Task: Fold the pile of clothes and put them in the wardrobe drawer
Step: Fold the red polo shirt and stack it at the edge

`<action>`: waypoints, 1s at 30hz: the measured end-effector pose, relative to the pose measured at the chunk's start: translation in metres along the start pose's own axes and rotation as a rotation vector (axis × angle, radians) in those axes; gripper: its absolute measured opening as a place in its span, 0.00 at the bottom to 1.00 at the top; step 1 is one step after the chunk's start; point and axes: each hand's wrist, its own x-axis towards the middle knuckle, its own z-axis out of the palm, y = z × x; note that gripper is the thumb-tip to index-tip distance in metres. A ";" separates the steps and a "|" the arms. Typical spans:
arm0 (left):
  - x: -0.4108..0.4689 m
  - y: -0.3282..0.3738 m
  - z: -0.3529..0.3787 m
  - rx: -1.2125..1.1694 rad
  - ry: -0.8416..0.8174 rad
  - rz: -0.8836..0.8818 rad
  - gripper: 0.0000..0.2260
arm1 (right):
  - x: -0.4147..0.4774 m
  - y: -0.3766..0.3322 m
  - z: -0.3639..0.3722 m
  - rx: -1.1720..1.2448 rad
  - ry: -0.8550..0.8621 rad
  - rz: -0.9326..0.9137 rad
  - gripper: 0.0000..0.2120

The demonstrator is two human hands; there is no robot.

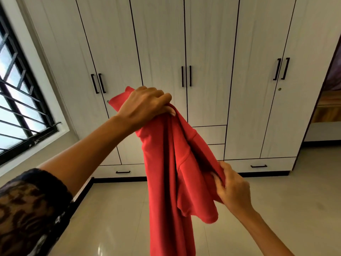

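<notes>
A red garment (162, 182) hangs in the air in front of me, its lower part running out of the bottom of the frame. My left hand (145, 106) grips its bunched top, held high. Lower and to the right, my right hand (232, 187) pinches a fold near a sleeve. Behind stands the white wardrobe (208, 43) with its doors closed. Low drawers with black handles, one at the left (122, 171) and one at the right (258, 166), are closed, as are two small drawers (212, 134) in the middle.
A barred window (20, 100) is on the left wall. Beige floor tiles (118, 218) spread below. A doorway (328, 108) opens at the right edge.
</notes>
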 end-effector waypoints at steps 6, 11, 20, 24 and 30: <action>0.005 0.001 0.001 0.019 -0.010 0.020 0.21 | 0.006 0.023 0.001 -0.312 0.014 -0.207 0.27; 0.011 0.004 0.002 0.032 0.006 -0.005 0.21 | 0.001 -0.005 0.008 0.056 -0.099 0.097 0.20; -0.001 -0.013 -0.012 0.044 -0.077 0.021 0.22 | 0.051 0.030 0.019 0.083 -0.220 0.306 0.21; -0.022 -0.020 -0.021 0.054 -0.144 0.018 0.25 | 0.088 0.048 -0.017 0.561 -0.334 0.580 0.28; -0.021 -0.007 -0.027 0.154 -0.084 0.001 0.22 | 0.076 0.034 0.010 0.310 -0.524 0.308 0.05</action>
